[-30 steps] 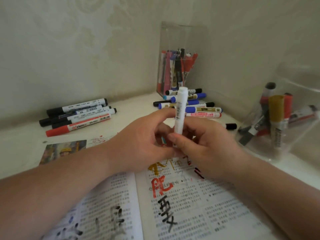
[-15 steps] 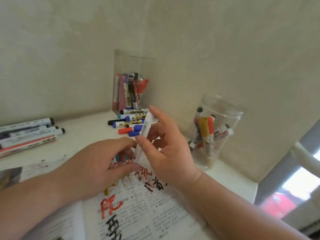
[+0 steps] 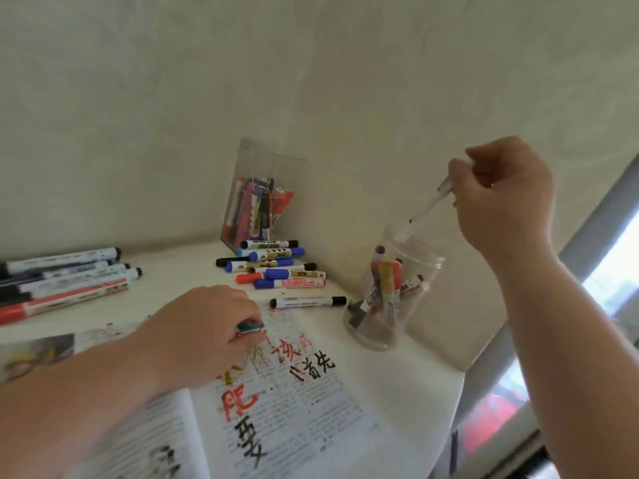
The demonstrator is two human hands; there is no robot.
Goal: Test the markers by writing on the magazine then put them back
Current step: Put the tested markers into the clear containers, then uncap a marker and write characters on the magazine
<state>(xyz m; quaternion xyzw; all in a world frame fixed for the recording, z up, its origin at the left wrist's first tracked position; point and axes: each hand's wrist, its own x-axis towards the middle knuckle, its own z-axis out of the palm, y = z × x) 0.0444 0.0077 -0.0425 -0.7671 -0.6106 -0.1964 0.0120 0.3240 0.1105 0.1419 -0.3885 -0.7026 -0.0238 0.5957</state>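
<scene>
below my right hand [image 3: 501, 198], the white marker [image 3: 425, 209] it pinches now dips into the clear cup [image 3: 438, 262], away from the magazine [image 3: 311, 409]; my left hand [image 3: 207, 330] pinches something teal there. i judge this one nearly back.

clear glossy plastic cup [image 3: 425, 271], printed paper magazine [image 3: 311, 409]

Head-worn wide-angle view, forward and down, close above magazine [image 3: 311, 426] and table [image 3: 166, 271] corner.

Cream textured wall [image 3: 311, 81] behind white tabletop [image 3: 411, 385]; bright window [image 3: 619, 267] at right.
</scene>
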